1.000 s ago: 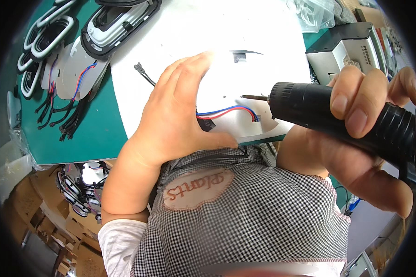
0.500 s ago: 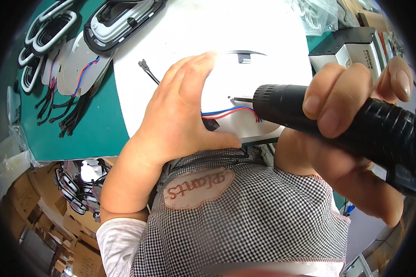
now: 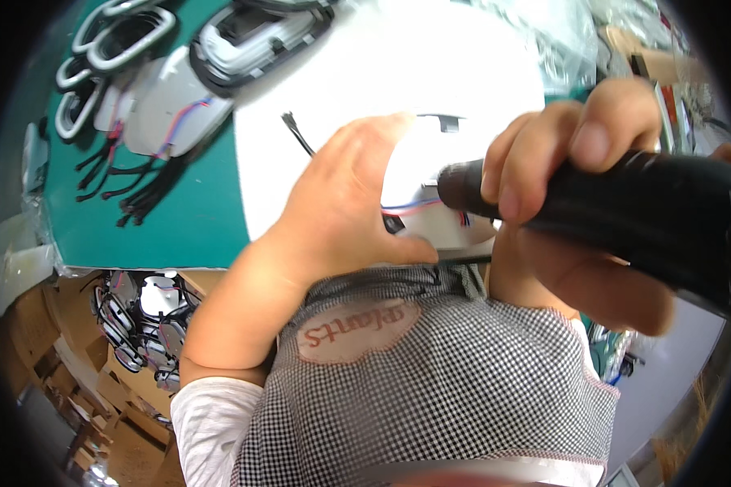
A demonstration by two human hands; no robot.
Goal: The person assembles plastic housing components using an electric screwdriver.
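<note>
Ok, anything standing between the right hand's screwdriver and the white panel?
Nothing visible stands between the screwdriver in the right hand and the white panel; the wires lie on the tip's near side, the left hand to its left.

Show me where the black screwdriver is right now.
In the head view, the screwdriver is right of centre, held in the right hand, its tip near the red and blue wires.

Exposure bright; flat white work sheet (image 3: 398, 69) washed out by glare. Bare right hand (image 3: 536, 162) and black cylindrical hand tool (image 3: 650, 203) motion-blurred. Fisheye distortion bends edges; corners black.
</note>
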